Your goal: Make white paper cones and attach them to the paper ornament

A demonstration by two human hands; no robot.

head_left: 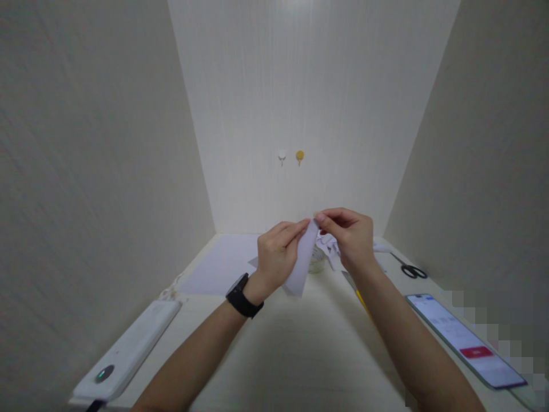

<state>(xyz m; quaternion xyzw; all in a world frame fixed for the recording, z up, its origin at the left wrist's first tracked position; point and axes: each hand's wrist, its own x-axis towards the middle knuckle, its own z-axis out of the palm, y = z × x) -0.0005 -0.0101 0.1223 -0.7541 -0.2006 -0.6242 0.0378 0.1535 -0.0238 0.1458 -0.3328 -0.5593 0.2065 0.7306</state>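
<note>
Between my hands a folded piece of white paper [305, 257] is held up above the table, its long side slanting down to the left. My left hand [278, 249], with a black watch [243, 294] at the wrist, grips the paper with fingers closed along its left side. My right hand [349, 234] pinches the paper's top tip between thumb and forefinger. Behind the paper stands a small clear container [316, 262], partly hidden. White paper scraps [329, 247] lie just beyond my right hand.
A large white sheet [223, 263] lies at the back left. A white device [128, 349] rests at the left edge. On the right are black-handled scissors [414, 271], a lit phone [465, 343] and a yellow-handled cutter [361, 298], partly behind my forearm. Two hooks [299, 155] hang on the back wall.
</note>
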